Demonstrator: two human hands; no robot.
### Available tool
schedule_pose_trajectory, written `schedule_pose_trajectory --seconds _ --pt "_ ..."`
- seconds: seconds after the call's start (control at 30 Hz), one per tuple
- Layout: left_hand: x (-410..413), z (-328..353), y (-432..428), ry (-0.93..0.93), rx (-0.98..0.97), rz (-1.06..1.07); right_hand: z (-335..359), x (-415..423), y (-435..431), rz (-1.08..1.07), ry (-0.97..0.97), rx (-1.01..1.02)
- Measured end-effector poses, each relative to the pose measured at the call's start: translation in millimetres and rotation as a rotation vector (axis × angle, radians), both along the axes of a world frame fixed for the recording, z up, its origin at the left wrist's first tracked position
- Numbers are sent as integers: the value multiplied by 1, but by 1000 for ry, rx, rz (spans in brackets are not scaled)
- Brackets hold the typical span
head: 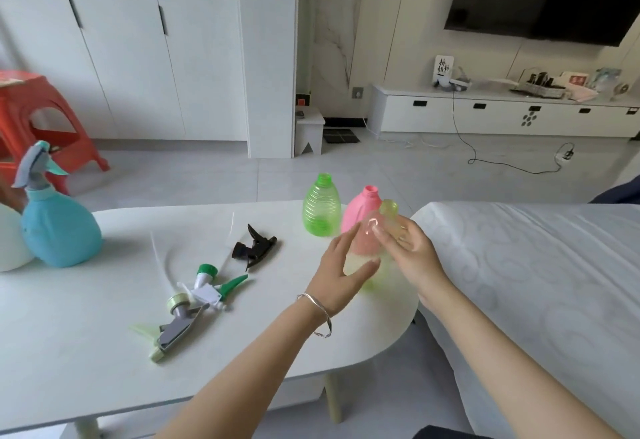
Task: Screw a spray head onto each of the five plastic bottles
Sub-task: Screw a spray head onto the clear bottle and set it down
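Clasps the pale yellow bottle's [382, 267] shoulder with the right grip [412, 251] at the table's [86, 352] three-o'clock edge — lays the released left grip [341, 267] alongside, probably steadying. Leaves the neck bare for the spray heads [207, 291] at nine o'clock.

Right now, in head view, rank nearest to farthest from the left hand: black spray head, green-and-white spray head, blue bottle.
1. black spray head, just left of the left hand
2. green-and-white spray head, farther left
3. blue bottle, far left

White table [86, 352] bears bottles [321, 206] and spray heads [254, 246].
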State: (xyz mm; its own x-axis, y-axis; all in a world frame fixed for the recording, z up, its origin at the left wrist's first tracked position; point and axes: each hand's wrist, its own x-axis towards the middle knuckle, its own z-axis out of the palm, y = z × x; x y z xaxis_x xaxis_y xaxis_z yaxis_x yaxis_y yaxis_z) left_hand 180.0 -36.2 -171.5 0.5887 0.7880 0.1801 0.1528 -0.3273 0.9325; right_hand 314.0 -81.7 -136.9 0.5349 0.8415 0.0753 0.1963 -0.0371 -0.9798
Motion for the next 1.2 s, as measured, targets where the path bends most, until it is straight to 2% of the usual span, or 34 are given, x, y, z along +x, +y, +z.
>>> schedule_pose_trajectory --seconds 0.13,0.2,0.4,0.53,0.77,0.87,1.0,1.1,1.2 --pt "-28 15 13 39 208 49 9 -21 7 60 235 77" --pt "-49 19 24 90 274 66 11 -38 12 102 286 58" --pt "-130 19 46 158 297 178 10 -97 36 247 379 -10" --pt "-186 19 54 207 307 224 2 -140 52 388 377 -54" --pt "-286 16 59 225 210 350 -17 -192 76 537 169 -77" --pt "-320 12 59 221 163 416 -32 -200 81 655 -105 -112" --pt "-339 15 60 260 119 409 -52 -206 77 816 -347 -228" --pt "-347 18 63 231 86 431 -60 -214 76 927 -584 -218" --pt "-353 18 64 209 65 450 -62 -221 80 951 -780 -177"
